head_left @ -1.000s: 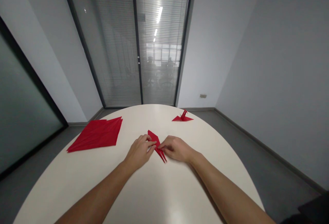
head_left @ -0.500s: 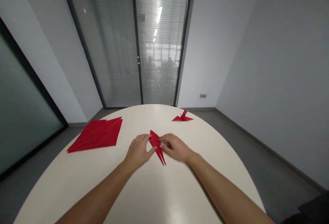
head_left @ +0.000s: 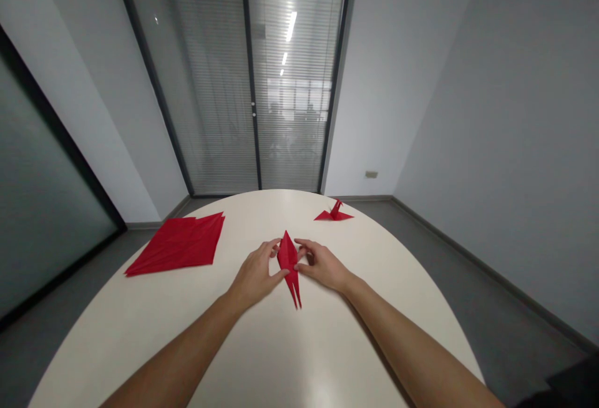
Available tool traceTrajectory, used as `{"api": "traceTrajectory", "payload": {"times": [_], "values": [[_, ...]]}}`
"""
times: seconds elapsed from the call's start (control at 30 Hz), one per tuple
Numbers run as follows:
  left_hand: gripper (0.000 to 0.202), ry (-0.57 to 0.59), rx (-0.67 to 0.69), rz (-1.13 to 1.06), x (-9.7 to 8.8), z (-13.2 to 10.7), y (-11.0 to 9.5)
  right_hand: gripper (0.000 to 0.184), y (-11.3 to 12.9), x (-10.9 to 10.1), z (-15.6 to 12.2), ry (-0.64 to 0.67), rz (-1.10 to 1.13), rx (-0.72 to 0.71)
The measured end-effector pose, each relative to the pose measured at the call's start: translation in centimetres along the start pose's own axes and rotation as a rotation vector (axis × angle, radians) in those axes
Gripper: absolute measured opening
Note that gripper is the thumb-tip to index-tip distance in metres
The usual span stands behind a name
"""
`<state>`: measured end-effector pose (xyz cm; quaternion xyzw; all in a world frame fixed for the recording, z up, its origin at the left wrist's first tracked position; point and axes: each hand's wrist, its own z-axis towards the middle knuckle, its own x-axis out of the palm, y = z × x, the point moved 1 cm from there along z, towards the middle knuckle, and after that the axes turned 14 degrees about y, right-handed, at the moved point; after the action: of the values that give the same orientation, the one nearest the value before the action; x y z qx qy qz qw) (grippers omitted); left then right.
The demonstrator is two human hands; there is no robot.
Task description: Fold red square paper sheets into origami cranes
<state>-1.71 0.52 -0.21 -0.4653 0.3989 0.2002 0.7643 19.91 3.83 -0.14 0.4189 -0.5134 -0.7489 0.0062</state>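
Observation:
A folded piece of red paper [head_left: 287, 255], diamond-shaped with two narrow points toward me, is between my hands over the middle of the table. My left hand [head_left: 257, 271] grips its left side, thumb at the lower edge and fingertips at the upper left. On the other side, my right hand [head_left: 322, 264] has its thumb and curled fingers on the right edge. Beyond them, a finished red origami crane [head_left: 336, 213] stands with its wings spread.
A stack of red paper sheets [head_left: 178, 246] lies at the left on the round white table [head_left: 253, 358]. Past the table's far edge are a glass partition with blinds [head_left: 215, 83] and a wall socket [head_left: 371, 174]. Something dark [head_left: 575, 383] shows at the lower right.
The folded paper has turned from a tilt to nearly upright, its top point now straight away from me. My right fingers have moved off its face to its right edge.

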Motion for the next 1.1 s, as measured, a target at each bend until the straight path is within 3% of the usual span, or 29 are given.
{"api": "traceTrajectory", "payload": {"times": [0.1,0.27,0.37,0.6,0.7,0.9,1.1], "values": [[0.066,-0.004,-0.031,-0.068,0.2,0.2,0.4,0.061,0.4,-0.2,0.1,0.012,0.027,-0.010],[0.062,0.030,-0.023,-0.113,0.3,0.5,0.8,0.020,1.3,-0.5,0.1,0.044,-0.073,-0.036],[0.051,0.053,-0.022,-0.108,0.1,0.5,0.6,0.014,1.3,-0.5,0.1,0.040,-0.093,-0.010],[0.010,0.096,0.041,-0.012,-0.4,0.3,0.0,0.020,1.4,-0.6,-0.3,0.073,-0.073,-0.045],[0.011,0.099,0.068,0.003,-0.5,0.2,-0.1,0.028,1.8,-0.9,-0.5,0.113,-0.061,-0.075],[0.016,0.109,0.122,-0.010,-0.6,0.1,-0.3,0.028,2.2,-1.4,-0.9,0.180,-0.147,-0.176],[0.017,0.113,0.111,-0.004,-0.6,0.1,-0.4,0.030,2.3,-1.4,-1.1,0.179,-0.189,-0.174]]}}
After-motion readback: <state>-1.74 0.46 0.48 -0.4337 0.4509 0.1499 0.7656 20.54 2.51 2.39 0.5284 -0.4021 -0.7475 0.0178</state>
